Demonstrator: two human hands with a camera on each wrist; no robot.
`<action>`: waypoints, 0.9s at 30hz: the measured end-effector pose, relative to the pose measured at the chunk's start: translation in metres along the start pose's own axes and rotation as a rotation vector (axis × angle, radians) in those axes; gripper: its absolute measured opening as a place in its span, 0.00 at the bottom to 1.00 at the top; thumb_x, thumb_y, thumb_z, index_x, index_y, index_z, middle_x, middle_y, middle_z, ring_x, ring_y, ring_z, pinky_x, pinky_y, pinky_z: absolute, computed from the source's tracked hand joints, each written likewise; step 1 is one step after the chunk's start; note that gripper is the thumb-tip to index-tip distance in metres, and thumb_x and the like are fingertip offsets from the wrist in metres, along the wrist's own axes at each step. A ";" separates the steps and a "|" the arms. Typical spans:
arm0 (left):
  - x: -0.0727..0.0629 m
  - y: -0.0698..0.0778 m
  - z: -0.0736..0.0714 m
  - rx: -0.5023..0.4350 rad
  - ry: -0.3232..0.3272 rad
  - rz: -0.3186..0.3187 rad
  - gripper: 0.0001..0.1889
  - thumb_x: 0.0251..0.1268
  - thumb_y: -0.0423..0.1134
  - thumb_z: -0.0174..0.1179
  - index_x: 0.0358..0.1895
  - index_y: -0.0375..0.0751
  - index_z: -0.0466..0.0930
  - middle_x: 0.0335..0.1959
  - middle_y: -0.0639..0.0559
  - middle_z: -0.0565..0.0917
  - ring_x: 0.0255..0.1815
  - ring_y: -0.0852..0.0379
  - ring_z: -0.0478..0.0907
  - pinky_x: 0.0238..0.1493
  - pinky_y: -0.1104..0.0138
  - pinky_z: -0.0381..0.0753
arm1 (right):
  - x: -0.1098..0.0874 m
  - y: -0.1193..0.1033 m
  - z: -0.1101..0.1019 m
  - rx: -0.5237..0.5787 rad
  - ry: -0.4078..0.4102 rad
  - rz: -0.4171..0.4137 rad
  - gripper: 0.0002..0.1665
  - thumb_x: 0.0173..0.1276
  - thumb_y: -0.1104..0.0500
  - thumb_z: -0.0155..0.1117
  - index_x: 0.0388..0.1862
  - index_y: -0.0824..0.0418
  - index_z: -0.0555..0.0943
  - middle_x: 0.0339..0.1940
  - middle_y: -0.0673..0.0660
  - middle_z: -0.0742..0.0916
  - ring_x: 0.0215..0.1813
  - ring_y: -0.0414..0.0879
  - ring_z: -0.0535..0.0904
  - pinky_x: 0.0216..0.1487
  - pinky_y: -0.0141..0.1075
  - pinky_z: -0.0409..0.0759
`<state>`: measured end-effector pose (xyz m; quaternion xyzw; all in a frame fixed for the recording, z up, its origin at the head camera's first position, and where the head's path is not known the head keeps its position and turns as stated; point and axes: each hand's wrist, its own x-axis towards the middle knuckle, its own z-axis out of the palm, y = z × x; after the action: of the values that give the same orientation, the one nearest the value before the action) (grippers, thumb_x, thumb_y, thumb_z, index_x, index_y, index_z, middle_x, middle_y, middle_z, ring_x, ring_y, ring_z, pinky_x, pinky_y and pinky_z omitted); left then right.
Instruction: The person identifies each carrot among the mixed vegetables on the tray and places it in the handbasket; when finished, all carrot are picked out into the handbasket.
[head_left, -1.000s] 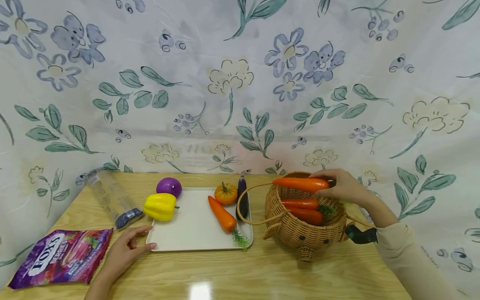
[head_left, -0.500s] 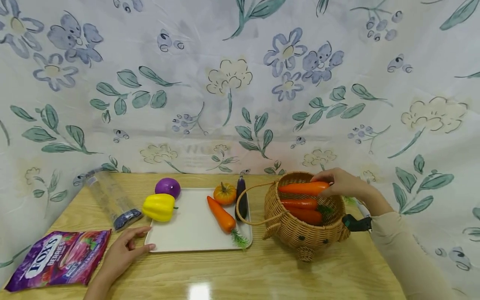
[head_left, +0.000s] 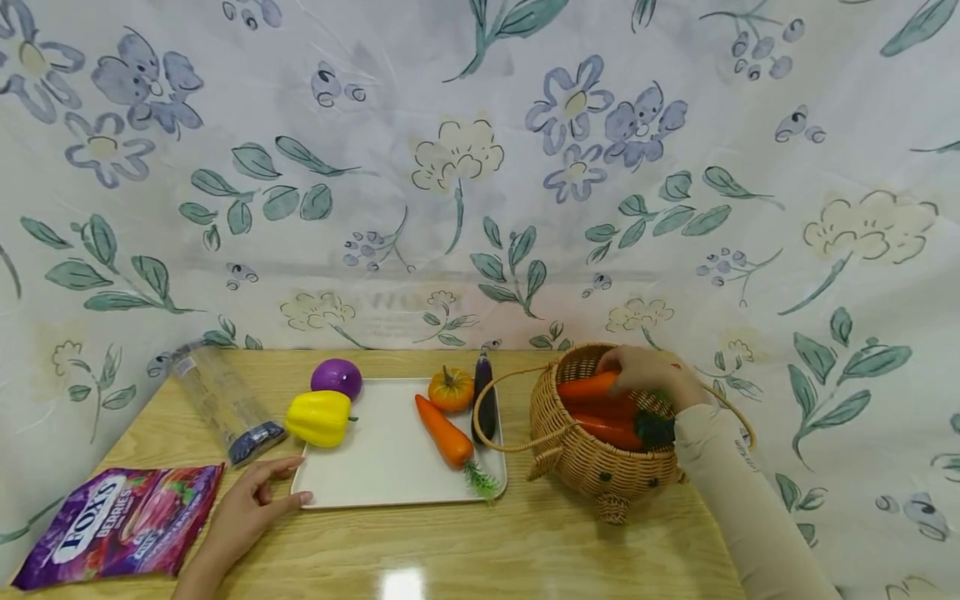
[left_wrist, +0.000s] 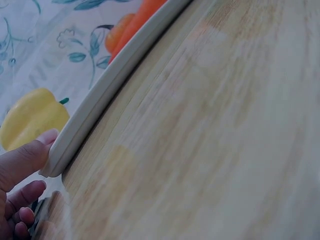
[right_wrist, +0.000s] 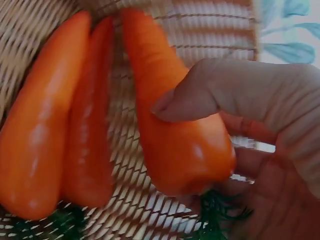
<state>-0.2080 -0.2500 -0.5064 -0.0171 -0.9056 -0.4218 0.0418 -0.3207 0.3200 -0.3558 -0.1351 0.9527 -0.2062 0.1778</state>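
Note:
My right hand (head_left: 651, 377) reaches down into the wicker basket (head_left: 581, 468), holding a toy carrot (right_wrist: 180, 150) between thumb and fingers near its green leafy end. Two more toy carrots, a left one (right_wrist: 37, 130) and a darker one (right_wrist: 90, 130), lie side by side along the basket wall. At the white tray's (head_left: 367, 479) near left corner is my left hand (head_left: 247, 508). Its thumb tip touches the rim, as the left wrist view shows, and the other fingers lie loosely bent beside the tray.
On the tray are a carrot (head_left: 446, 433), a small pumpkin (head_left: 452, 389) and an eggplant (head_left: 486, 400). A yellow bell pepper (head_left: 318, 418) and a purple vegetable (head_left: 337, 379) overlap its left edge. Further left are a clear plastic package (head_left: 225, 400) and a purple candy bag (head_left: 120, 525).
My right hand has lowered the carrot from above the basket opening into it, moving slightly left. The left hand has stayed at the tray corner.

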 end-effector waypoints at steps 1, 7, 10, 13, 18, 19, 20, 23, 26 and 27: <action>0.000 0.000 0.000 0.004 0.000 0.001 0.27 0.57 0.46 0.73 0.60 0.42 0.80 0.46 0.47 0.76 0.28 0.62 0.61 0.28 0.68 0.61 | 0.002 0.003 0.003 -0.007 0.008 0.002 0.28 0.51 0.65 0.68 0.54 0.66 0.81 0.42 0.59 0.83 0.35 0.48 0.72 0.35 0.38 0.71; 0.001 0.001 0.000 0.002 -0.002 0.000 0.27 0.57 0.46 0.73 0.59 0.42 0.80 0.45 0.47 0.76 0.27 0.62 0.61 0.28 0.68 0.60 | 0.008 0.014 0.020 -0.031 0.069 -0.032 0.25 0.51 0.70 0.67 0.51 0.70 0.80 0.44 0.64 0.84 0.35 0.49 0.72 0.37 0.39 0.74; 0.001 0.001 0.000 -0.004 -0.008 -0.006 0.27 0.57 0.46 0.73 0.60 0.42 0.80 0.45 0.47 0.76 0.27 0.62 0.61 0.28 0.68 0.60 | 0.011 0.018 0.023 -0.055 0.095 -0.042 0.25 0.51 0.71 0.66 0.52 0.71 0.80 0.42 0.63 0.84 0.35 0.49 0.72 0.37 0.39 0.72; 0.001 0.000 -0.001 0.001 -0.004 -0.011 0.28 0.57 0.47 0.73 0.60 0.42 0.80 0.46 0.47 0.76 0.28 0.62 0.61 0.28 0.68 0.61 | 0.016 0.021 0.025 -0.068 0.113 -0.044 0.25 0.51 0.71 0.65 0.51 0.70 0.80 0.37 0.60 0.82 0.33 0.49 0.71 0.35 0.39 0.70; 0.000 -0.004 -0.003 0.014 0.015 0.008 0.27 0.57 0.47 0.73 0.60 0.43 0.80 0.46 0.48 0.77 0.29 0.63 0.62 0.29 0.69 0.61 | 0.019 0.016 0.025 -0.074 0.109 -0.044 0.25 0.51 0.70 0.67 0.51 0.69 0.81 0.42 0.63 0.85 0.37 0.51 0.77 0.39 0.43 0.77; 0.000 -0.004 -0.003 0.013 0.015 0.015 0.27 0.57 0.47 0.73 0.60 0.43 0.80 0.46 0.48 0.77 0.28 0.63 0.62 0.29 0.69 0.61 | 0.018 0.014 0.024 -0.075 0.107 -0.043 0.25 0.51 0.69 0.68 0.52 0.69 0.81 0.44 0.65 0.85 0.40 0.53 0.79 0.42 0.45 0.79; 0.000 -0.005 -0.003 0.007 0.015 0.020 0.27 0.57 0.46 0.73 0.60 0.43 0.80 0.46 0.48 0.77 0.28 0.63 0.62 0.29 0.69 0.62 | 0.017 0.011 0.024 -0.066 0.102 -0.035 0.26 0.52 0.68 0.69 0.53 0.70 0.81 0.48 0.66 0.85 0.42 0.55 0.79 0.44 0.47 0.79; 0.001 -0.005 -0.001 -0.011 0.004 0.030 0.27 0.57 0.46 0.73 0.60 0.43 0.80 0.46 0.47 0.77 0.28 0.63 0.62 0.29 0.69 0.62 | 0.012 0.002 0.017 -0.064 0.075 -0.032 0.30 0.55 0.64 0.72 0.57 0.71 0.79 0.56 0.70 0.83 0.53 0.62 0.80 0.53 0.53 0.79; 0.000 -0.004 -0.002 -0.026 0.003 0.028 0.27 0.57 0.46 0.73 0.60 0.43 0.80 0.45 0.47 0.77 0.28 0.63 0.62 0.29 0.69 0.62 | 0.005 -0.014 0.005 -0.048 0.041 -0.050 0.34 0.59 0.59 0.73 0.62 0.73 0.75 0.61 0.71 0.80 0.60 0.67 0.77 0.58 0.56 0.76; 0.000 -0.004 -0.003 -0.027 0.005 0.026 0.27 0.57 0.46 0.73 0.60 0.43 0.80 0.45 0.47 0.77 0.28 0.63 0.61 0.29 0.69 0.62 | 0.002 -0.021 0.002 -0.039 0.038 -0.069 0.34 0.60 0.59 0.72 0.62 0.74 0.75 0.61 0.72 0.79 0.62 0.68 0.75 0.60 0.57 0.74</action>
<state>-0.2079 -0.2547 -0.5078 -0.0284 -0.8993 -0.4335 0.0491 -0.3179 0.3007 -0.3485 -0.1673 0.9546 -0.1959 0.1497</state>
